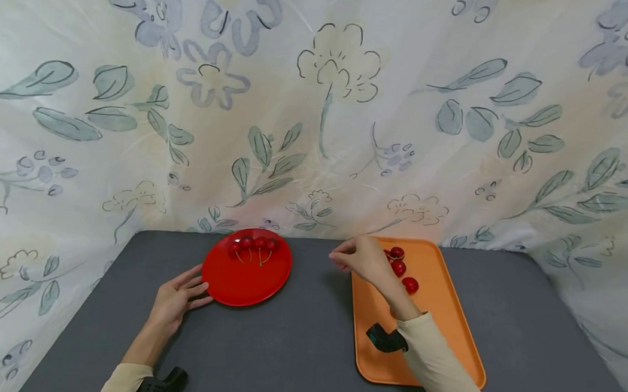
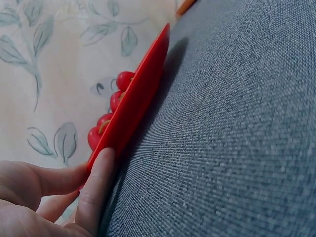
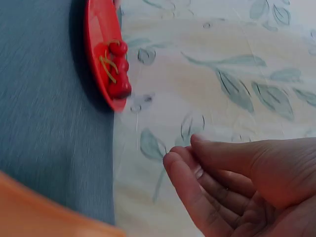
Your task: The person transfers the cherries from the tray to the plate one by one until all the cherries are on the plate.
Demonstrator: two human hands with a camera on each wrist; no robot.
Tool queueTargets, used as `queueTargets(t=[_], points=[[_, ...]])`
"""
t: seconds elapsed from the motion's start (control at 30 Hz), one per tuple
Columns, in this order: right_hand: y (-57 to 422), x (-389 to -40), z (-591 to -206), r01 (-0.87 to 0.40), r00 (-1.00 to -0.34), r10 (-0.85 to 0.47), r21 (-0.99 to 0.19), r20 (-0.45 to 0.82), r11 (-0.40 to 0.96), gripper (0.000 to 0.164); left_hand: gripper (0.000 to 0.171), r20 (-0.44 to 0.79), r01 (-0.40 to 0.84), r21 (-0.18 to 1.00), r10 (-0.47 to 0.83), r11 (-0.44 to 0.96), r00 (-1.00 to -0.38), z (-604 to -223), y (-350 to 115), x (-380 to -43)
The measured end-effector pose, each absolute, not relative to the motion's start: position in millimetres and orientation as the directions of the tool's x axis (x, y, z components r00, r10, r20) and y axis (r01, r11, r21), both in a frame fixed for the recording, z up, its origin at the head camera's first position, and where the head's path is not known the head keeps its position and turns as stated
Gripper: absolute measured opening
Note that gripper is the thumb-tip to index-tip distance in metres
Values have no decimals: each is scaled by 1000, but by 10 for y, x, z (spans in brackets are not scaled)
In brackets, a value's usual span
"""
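Note:
A round red plate [image 1: 245,285] lies on the grey table, with several red cherries [image 1: 259,242] in a row along its far side, stems towards me. My left hand [image 1: 172,301] is at the plate's left edge, its extended fingers touching the rim; the left wrist view shows thumb [image 2: 101,163] and fingers against it. My right hand [image 1: 364,258] hovers over the far left corner of an orange tray [image 1: 446,324], fingers loosely bent. Nothing shows between its thumb and fingertips in the right wrist view. More cherries [image 1: 410,285] lie in the tray, partly hidden by my right forearm.
A grey cloth-like surface [image 1: 283,350] covers the table and runs between plate and tray. A flower-patterned curtain [image 1: 319,118] hangs right behind the table's far edge and along its sides. Both wrists carry a black camera [image 1: 386,338].

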State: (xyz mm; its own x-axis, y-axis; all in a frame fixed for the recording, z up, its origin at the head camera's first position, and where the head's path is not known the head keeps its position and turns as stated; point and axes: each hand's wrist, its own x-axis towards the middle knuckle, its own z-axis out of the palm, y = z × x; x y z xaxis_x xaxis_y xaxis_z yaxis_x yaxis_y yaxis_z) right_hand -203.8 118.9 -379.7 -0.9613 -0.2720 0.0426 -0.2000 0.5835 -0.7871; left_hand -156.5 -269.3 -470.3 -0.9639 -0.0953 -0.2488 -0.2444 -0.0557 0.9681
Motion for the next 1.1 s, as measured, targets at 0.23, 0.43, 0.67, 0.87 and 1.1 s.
queueTargets(t=[0.23,0.43,0.67,0.87,1.1], points=[[1632,-1981,-3916,-77,-980,-191,-788,-52,611,21,57,-250,-245,967,-93,-62,-964,-4688,-2692,-1546],[1943,-1930,-4016,-3,-981,-141,-724,-130,690,20,57,-257,-252,966,-98,-56,-961,-4674,-2693,-1552],[2167,-1822,-4047,17,-986,-96,-664,-133,747,24,59,-249,-245,968,-98,-52,-963,-4665,-2698,-1570],[2251,-1743,-4138,65,-984,-55,-635,-167,770,34,59,-269,-265,963,-114,-52,-956,-4677,-2694,-1564],[2262,-1744,-4250,128,-983,21,-605,-181,786,42,60,-274,-271,962,-109,-44,-955,-4675,-2656,-1558]])
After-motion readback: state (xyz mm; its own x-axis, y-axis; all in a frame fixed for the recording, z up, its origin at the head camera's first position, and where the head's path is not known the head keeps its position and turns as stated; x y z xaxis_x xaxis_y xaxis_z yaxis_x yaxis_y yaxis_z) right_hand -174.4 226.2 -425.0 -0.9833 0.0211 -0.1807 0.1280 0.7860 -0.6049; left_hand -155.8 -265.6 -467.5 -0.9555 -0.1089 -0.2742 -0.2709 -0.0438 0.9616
